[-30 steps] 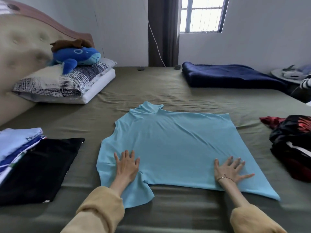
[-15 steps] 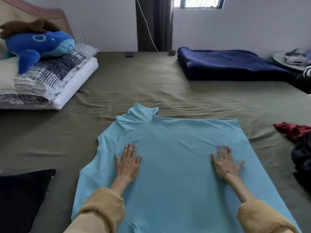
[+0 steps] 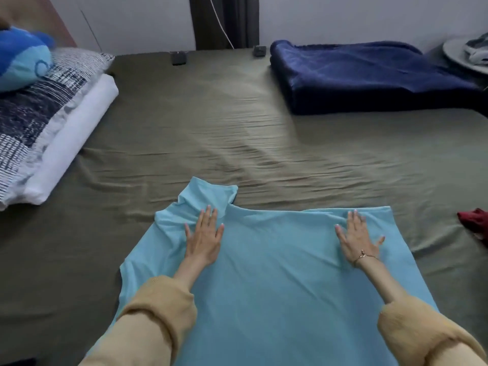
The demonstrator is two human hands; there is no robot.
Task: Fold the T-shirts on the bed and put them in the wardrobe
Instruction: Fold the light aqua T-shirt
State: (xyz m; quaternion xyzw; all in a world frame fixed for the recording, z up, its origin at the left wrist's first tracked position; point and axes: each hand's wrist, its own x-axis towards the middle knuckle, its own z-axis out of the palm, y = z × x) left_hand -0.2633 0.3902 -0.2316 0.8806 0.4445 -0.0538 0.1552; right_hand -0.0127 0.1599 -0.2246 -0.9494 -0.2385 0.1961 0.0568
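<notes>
On the wrinkled olive bed, under a pale wall with a dark curtain, the blue T-shirt lies spread at the near edge, with the left hand and right hand both flat, fingers straight, pressing its upper part. Stacked pillows with a blue plush sit left and a navy blanket far right, all well apart from the shirt. A red cloth is cut off at the right edge, and two small dark objects by the wall are too blurred to tell.
</notes>
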